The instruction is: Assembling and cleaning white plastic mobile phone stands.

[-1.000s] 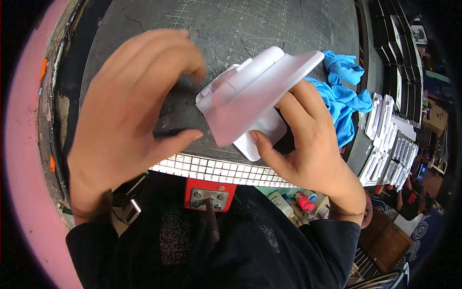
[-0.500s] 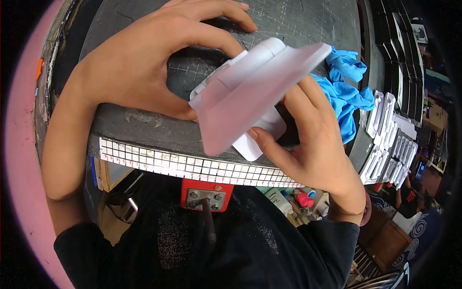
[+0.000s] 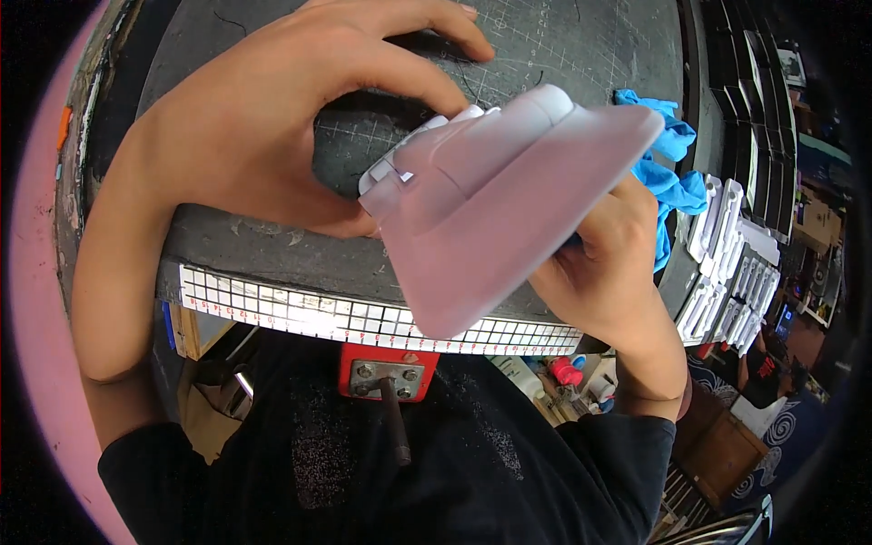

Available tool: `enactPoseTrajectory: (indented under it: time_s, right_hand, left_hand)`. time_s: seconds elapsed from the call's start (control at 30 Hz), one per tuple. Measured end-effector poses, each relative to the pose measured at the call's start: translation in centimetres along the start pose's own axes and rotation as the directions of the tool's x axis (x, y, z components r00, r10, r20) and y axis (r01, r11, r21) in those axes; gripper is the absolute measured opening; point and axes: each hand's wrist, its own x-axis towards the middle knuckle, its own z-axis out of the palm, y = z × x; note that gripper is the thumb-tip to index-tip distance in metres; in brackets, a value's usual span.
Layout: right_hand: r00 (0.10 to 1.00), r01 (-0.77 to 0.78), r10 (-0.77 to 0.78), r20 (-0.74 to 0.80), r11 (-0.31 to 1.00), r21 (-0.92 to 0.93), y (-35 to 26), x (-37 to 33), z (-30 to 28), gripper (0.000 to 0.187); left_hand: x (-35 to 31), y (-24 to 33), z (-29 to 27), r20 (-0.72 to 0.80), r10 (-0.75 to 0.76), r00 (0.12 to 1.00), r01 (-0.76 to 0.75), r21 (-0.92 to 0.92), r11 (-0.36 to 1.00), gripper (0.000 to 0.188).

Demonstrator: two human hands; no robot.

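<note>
A white plastic part (image 3: 509, 200) with a flat triangular plate and raised ridges is held close to the camera, above the near edge of a dark cutting mat (image 3: 563, 45). My right hand (image 3: 609, 272) grips it from below and from the right, fingers partly hidden behind the plate. My left hand (image 3: 272, 136) curls over its upper left end, thumb and fingers touching the small white tabs there.
The mat lies on a bench (image 3: 272, 250) whose front edge carries a white gridded ruler strip (image 3: 363, 318). A red clamp (image 3: 386, 377) hangs below it. A blue cloth (image 3: 672, 173) and rows of white plastic parts (image 3: 727, 263) sit at the right.
The white part has come up closer to the camera and tilted. My left hand has shifted from covering a dark object to pinching the part's upper left end.
</note>
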Motion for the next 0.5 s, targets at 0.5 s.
enactPoseTrajectory:
  time_s: [0.5]
  right_hand:
    - [0.978,0.194,-0.198,-0.066,0.979,-0.056,1.8,0.6,3.0,0.027]
  left_hand:
    - [0.0,-0.2,0.4,-0.104,0.102,0.989,-0.102,0.009,0.995,0.079]
